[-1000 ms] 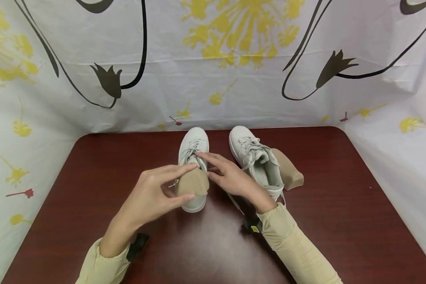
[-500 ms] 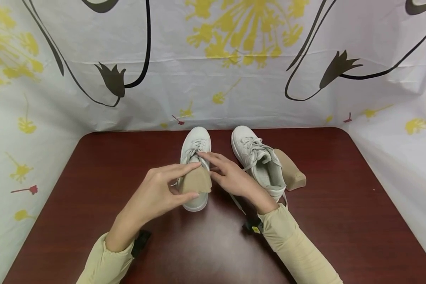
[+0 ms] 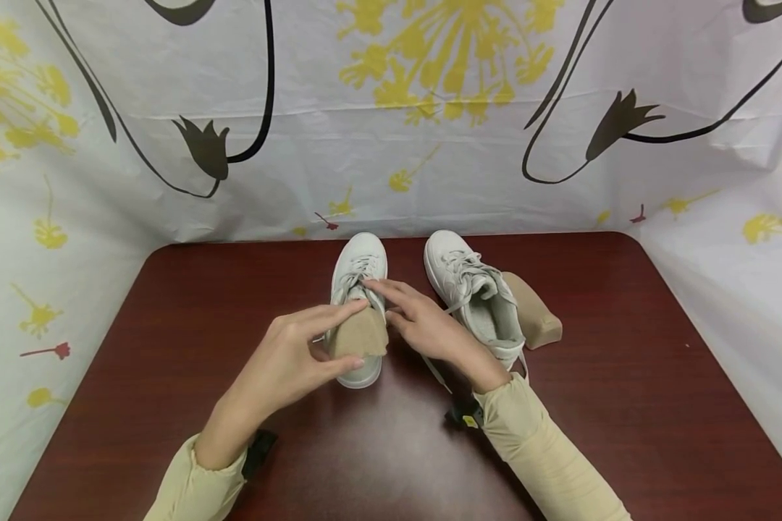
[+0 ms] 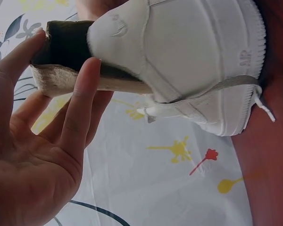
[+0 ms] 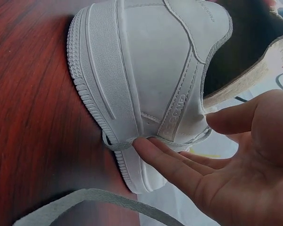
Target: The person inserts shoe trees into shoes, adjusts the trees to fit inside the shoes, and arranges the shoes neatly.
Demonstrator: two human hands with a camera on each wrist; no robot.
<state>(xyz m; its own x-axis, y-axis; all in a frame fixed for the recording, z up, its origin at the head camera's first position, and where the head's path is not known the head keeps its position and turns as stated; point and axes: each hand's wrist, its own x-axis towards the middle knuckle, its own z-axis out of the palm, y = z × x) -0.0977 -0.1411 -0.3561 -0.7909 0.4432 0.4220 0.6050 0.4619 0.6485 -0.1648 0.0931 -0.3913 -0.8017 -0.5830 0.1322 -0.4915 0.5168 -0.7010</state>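
Observation:
A white sneaker [image 3: 358, 253] stands on the table, toe pointing away, with a tan moulded-paper shoe insert [image 3: 360, 334] sticking up from its opening. My left hand [image 3: 287, 358] holds the insert between thumb and fingers at its rim; in the left wrist view the insert's hollow, dark inside [image 4: 68, 44] shows. The insert's front end is hidden within the shoe. My right hand [image 3: 423, 329] rests against the sneaker's right side, fingers mostly straight and fingertips near the laces. In the right wrist view its thumb lies by the collar of the sneaker [image 5: 155, 61].
To the right stands a second white sneaker [image 3: 446, 260], its opening visible and its laces loose. Another tan insert [image 3: 536, 315] lies against its right side. The dark red table [image 3: 189, 318] meets a patterned white cloth [image 3: 391, 174] at the back and sides.
The head view has shifted slightly. Both hands, the insert and the sneakers keep almost the same positions relative to one another.

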